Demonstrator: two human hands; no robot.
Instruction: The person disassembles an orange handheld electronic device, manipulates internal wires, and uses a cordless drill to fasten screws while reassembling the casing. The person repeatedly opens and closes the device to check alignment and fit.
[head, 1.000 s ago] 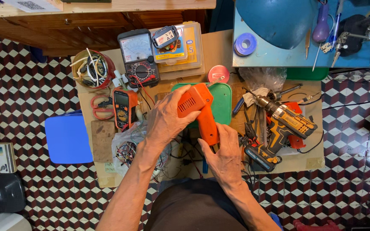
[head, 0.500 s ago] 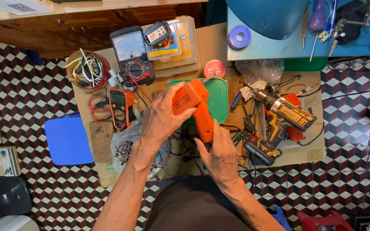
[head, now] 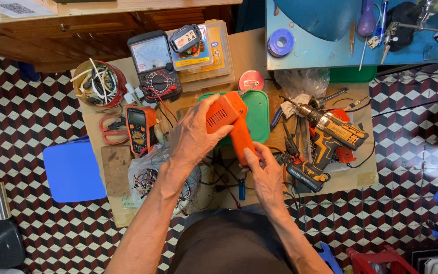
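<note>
Evidently both hands (head: 229,147) around orange soldering gun (head: 231,122)

The gun-shaped plastic tool (head: 231,122) is bright orange. Under it lies a flat green plastic tray (head: 257,114). The small handheld meter (head: 139,129) is orange with a black face, and the bigger box meter (head: 154,63) is dark grey with a pale dial. The power drill (head: 325,134) is yellow and black. The round tape roll (head: 281,41) is purple-blue, on a blue bench top (head: 320,50). The square plastic stool (head: 72,171) is blue. The floor tiles (head: 26,111) make a cube pattern in dark red, black and white. The round tin (head: 251,79) is pink-red.
</note>
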